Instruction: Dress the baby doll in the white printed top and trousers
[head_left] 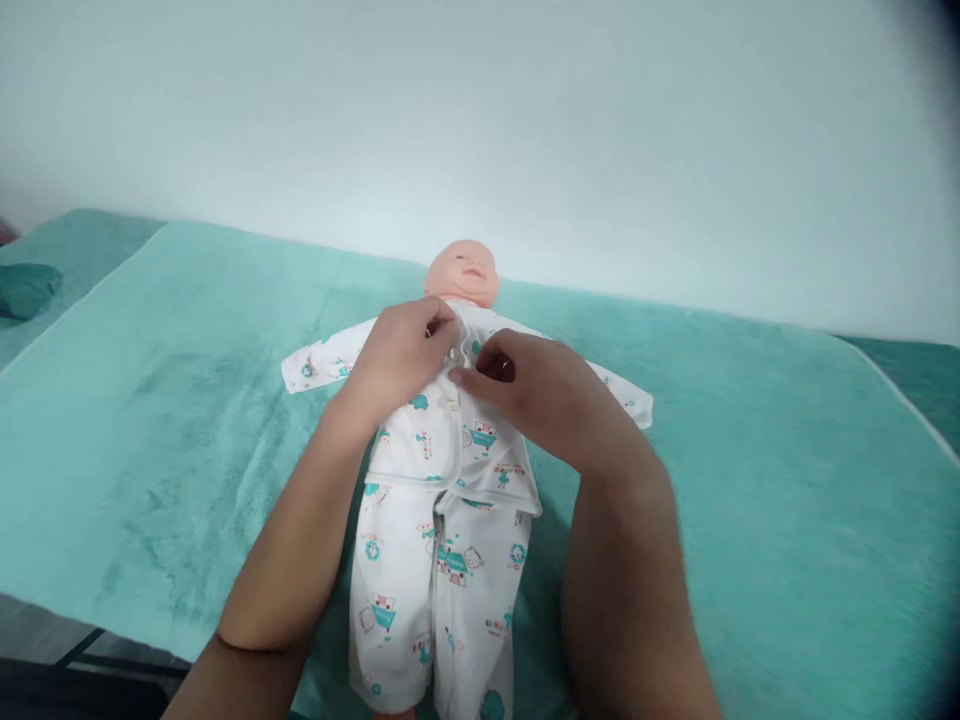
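A baby doll (461,270) lies on its back, head away from me. It wears a white printed baby shirt (420,450) with buttons down the front and matching printed trousers (394,580). My left hand (405,350) is at the upper chest, thumb and index finger pinched together at the shirt's front edge. Just right of the button line, my right hand (536,385) has its fingers curled with thumb and index close together at the shirt. A small button (453,354) shows between the hands. The sleeves stretch out to both sides.
A green plush cover (187,420) spreads under the doll over the whole table. Behind the doll's head rises a pale wall (480,120). Darker green cloth (30,290) lies at the far left. Grey floor (30,630) shows at the lower left.
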